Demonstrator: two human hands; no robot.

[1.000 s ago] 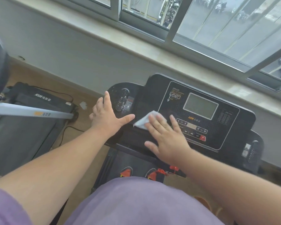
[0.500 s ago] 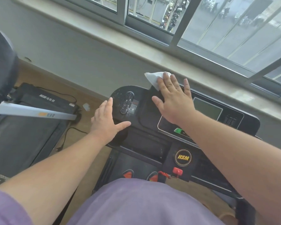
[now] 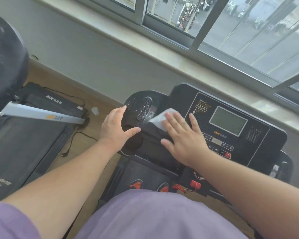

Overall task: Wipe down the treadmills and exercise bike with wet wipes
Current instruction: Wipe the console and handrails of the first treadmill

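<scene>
Your wet wipe (image 3: 160, 119) lies flat on the treadmill console (image 3: 231, 128), at its left side between the perforated speaker grille (image 3: 144, 108) and the grey display (image 3: 229, 120), and your right hand (image 3: 183, 137) presses it down with straight, spread fingers (image 3: 171, 121), nothing curled round it. To do this pass well, keep the palm flat so the whole wipe bears on the plastic, and work in overlapping strokes; the speckled patch round the grille looks as if it needs attention, and I would go lightly over the buttons (image 3: 219, 145) and the red key (image 3: 227, 154) so nothing gets pressed by accident. Your left hand (image 3: 117, 130) rests on the console's left wing with fingers relaxed and thumb out, holding nothing, which steadies you well enough. Half a second ago the wipe was up at the console's far top edge near the window sill (image 3: 162, 54); it has since come back down to the lower left of the panel, close to where it was a second ago, so you are sweeping back and forth. The left hand has scarcely shifted. A second treadmill (image 3: 24, 135) stands to your left on the wooden floor (image 3: 86, 128).
</scene>
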